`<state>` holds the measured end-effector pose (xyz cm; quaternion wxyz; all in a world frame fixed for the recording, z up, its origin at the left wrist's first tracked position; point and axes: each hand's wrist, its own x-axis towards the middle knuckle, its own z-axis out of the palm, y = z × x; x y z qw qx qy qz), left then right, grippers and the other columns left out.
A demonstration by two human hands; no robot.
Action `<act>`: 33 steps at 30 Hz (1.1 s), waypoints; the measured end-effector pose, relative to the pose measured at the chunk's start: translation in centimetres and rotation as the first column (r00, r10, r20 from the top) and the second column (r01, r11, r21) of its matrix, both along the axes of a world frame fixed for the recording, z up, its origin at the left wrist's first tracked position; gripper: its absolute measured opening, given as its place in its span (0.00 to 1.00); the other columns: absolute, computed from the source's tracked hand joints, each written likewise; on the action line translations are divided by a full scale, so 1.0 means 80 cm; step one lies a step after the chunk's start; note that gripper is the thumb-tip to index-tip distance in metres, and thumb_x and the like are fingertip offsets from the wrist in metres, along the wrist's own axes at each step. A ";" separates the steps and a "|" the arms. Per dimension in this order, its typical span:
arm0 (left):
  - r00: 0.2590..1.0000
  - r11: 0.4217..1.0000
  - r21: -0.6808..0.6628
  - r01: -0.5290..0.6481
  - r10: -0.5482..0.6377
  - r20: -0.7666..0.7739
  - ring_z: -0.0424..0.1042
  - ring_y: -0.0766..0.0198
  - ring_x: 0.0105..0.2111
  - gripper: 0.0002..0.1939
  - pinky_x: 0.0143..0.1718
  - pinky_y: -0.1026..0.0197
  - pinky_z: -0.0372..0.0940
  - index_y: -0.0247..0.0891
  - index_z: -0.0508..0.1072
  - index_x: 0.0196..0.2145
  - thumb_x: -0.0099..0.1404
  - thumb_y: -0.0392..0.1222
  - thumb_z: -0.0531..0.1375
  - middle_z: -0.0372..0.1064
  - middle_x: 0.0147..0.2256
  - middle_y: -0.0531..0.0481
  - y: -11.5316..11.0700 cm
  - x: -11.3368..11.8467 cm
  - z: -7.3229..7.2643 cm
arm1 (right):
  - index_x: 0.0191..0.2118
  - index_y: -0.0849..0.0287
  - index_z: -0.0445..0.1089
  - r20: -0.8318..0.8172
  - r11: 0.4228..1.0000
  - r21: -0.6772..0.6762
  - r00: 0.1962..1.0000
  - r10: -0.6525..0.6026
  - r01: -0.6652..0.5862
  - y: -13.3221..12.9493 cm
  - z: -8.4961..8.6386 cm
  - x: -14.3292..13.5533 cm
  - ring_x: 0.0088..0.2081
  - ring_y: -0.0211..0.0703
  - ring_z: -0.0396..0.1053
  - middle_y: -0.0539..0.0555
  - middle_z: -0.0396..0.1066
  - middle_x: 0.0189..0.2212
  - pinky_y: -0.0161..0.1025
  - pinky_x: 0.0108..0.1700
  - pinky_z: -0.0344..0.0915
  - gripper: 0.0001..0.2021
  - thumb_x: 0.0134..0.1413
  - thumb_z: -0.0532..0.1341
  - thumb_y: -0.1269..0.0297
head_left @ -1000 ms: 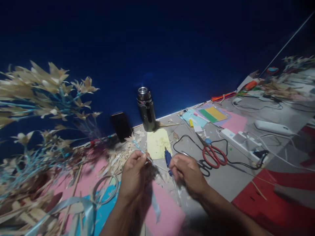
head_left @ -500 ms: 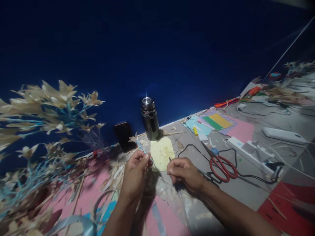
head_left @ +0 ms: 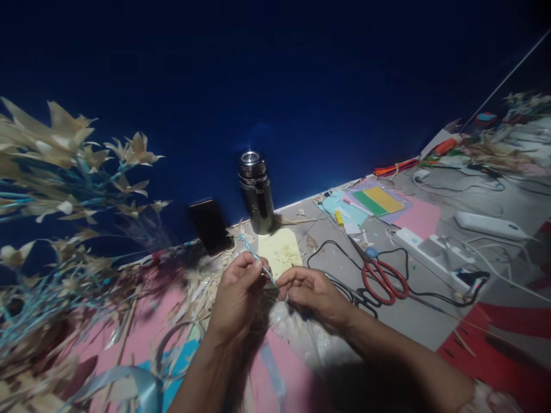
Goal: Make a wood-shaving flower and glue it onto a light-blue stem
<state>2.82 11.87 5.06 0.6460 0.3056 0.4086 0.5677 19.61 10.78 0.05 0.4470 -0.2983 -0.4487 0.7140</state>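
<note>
A thin stem wrapped in light blue (head_left: 252, 250), with a pale flower at its far end, is pinched between the thumb and fingers of my left hand (head_left: 241, 281). My right hand (head_left: 312, 291) is closed, its fingertips at the stem's lower end; what lies between them is too small to make out. Just beyond my hands lies a yellow pad (head_left: 282, 252) with bits on it. A dark metal flask (head_left: 257, 195) stands upright behind the pad, and a black phone (head_left: 210, 225) leans to its left.
Pale flowers on blue stems (head_left: 81, 155) crowd the left side. Red-handled scissors (head_left: 383, 281), black cables and a white power strip (head_left: 430, 258) lie to the right. Coloured paper sheets (head_left: 376, 201) rest near the wall. Blue ribbon (head_left: 142, 384) lies at the lower left.
My right hand has moved left and now meets the stem's lower end beside my left hand. The whole view has shifted slightly.
</note>
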 end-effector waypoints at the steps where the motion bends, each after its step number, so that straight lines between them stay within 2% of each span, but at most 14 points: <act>1: 1.000 1.000 0.005 -0.001 0.001 -0.004 0.65 0.69 0.25 0.16 0.29 0.68 0.61 0.36 0.71 0.25 0.50 0.42 0.74 0.71 0.25 0.52 -0.001 0.001 -0.001 | 0.42 0.60 0.76 0.006 1.000 0.002 1.000 -0.001 0.001 -0.001 0.000 -0.001 0.25 0.33 0.63 0.53 0.76 0.32 0.31 0.26 0.54 0.18 0.49 0.73 0.55; 4: 1.000 1.000 0.027 -0.001 0.002 -0.027 0.65 0.69 0.25 0.15 0.29 0.68 0.61 0.36 0.71 0.25 0.51 0.41 0.74 0.71 0.25 0.53 -0.004 0.004 -0.003 | 0.34 0.61 0.76 0.105 0.997 0.048 0.992 -0.071 0.066 -0.002 0.000 -0.003 0.24 0.33 0.60 0.50 0.73 0.27 0.32 0.25 0.53 0.13 0.51 0.71 0.55; 6: 0.999 0.998 0.059 -0.015 0.017 -0.041 0.65 0.69 0.25 0.15 0.30 0.68 0.61 0.36 0.71 0.26 0.52 0.42 0.73 0.71 0.25 0.53 -0.005 0.005 -0.004 | 0.29 0.61 0.74 0.168 0.991 0.104 0.981 -0.095 0.078 -0.002 0.000 -0.003 0.23 0.34 0.58 0.49 0.69 0.23 0.32 0.25 0.52 0.14 0.53 0.69 0.53; 10: 0.995 0.988 0.123 -0.091 0.094 -0.016 0.65 0.69 0.26 0.15 0.31 0.67 0.62 0.36 0.71 0.26 0.53 0.44 0.73 0.70 0.27 0.54 -0.004 -0.003 0.000 | 0.28 0.60 0.70 0.164 0.978 0.207 0.986 -0.021 -0.014 -0.002 -0.001 0.005 0.23 0.33 0.57 0.48 0.66 0.24 0.33 0.26 0.51 0.19 0.59 0.64 0.49; 14: 0.988 0.978 0.147 -0.151 0.145 0.049 0.66 0.67 0.28 0.15 0.33 0.65 0.64 0.37 0.71 0.27 0.54 0.43 0.73 0.68 0.27 0.53 0.000 -0.017 0.009 | 0.25 0.60 0.68 0.113 0.973 0.221 0.992 0.049 -0.073 -0.001 -0.008 0.010 0.22 0.33 0.57 0.48 0.65 0.20 0.33 0.25 0.51 0.22 0.62 0.62 0.46; 17: 0.991 0.978 0.166 -0.124 0.115 0.063 0.66 0.67 0.29 0.14 0.34 0.65 0.65 0.36 0.71 0.26 0.56 0.43 0.72 0.68 0.27 0.53 -0.001 -0.017 0.013 | 0.24 0.62 0.71 0.062 0.989 0.143 0.998 0.018 -0.027 0.001 -0.009 0.008 0.20 0.32 0.54 0.49 0.66 0.18 0.33 0.24 0.49 0.22 0.60 0.64 0.48; 19: 0.999 0.988 0.155 -0.022 0.017 0.032 0.66 0.67 0.28 0.14 0.32 0.65 0.66 0.36 0.71 0.27 0.56 0.43 0.71 0.68 0.27 0.53 -0.005 -0.009 0.010 | 0.32 0.62 0.77 -0.006 0.999 0.039 1.000 0.028 -0.028 0.002 -0.007 0.005 0.21 0.31 0.54 0.52 0.73 0.25 0.32 0.23 0.47 0.16 0.53 0.70 0.51; 21: 0.996 0.988 0.125 0.089 -0.092 0.018 0.66 0.67 0.25 0.14 0.26 0.65 0.65 0.36 0.71 0.28 0.57 0.44 0.71 0.68 0.27 0.53 -0.009 0.003 0.005 | 0.40 0.62 0.79 -0.104 0.995 -0.058 0.992 0.075 -0.081 0.002 -0.004 0.001 0.22 0.31 0.56 0.55 0.76 0.31 0.31 0.22 0.47 0.20 0.49 0.72 0.50; 24: 0.984 0.981 0.090 0.175 -0.178 0.031 0.63 0.69 0.19 0.14 0.19 0.65 0.61 0.37 0.69 0.30 0.57 0.44 0.70 0.69 0.27 0.54 -0.013 0.017 -0.004 | 0.37 0.65 0.80 -0.204 0.980 -0.142 0.973 0.111 -0.142 0.001 -0.001 -0.001 0.22 0.31 0.58 0.59 0.76 0.29 0.30 0.22 0.46 0.24 0.49 0.70 0.45; 27: 0.978 0.974 0.094 0.206 -0.208 0.012 0.63 0.69 0.18 0.14 0.19 0.65 0.62 0.38 0.68 0.31 0.58 0.45 0.70 0.69 0.27 0.54 -0.013 0.021 -0.009 | 0.35 0.66 0.81 -0.207 0.967 -0.205 0.972 0.110 -0.153 0.001 -0.002 0.001 0.22 0.30 0.58 0.59 0.76 0.27 0.29 0.22 0.44 0.21 0.48 0.72 0.49; 33: 0.986 0.976 0.160 0.150 -0.136 -0.098 0.66 0.66 0.29 0.11 0.32 0.65 0.64 0.38 0.69 0.29 0.61 0.43 0.68 0.70 0.29 0.51 -0.014 0.020 -0.017 | 0.26 0.66 0.80 -0.096 0.976 -0.214 0.995 0.016 -0.036 0.002 -0.002 -0.002 0.18 0.27 0.55 0.55 0.74 0.20 0.29 0.21 0.43 0.12 0.41 0.75 0.60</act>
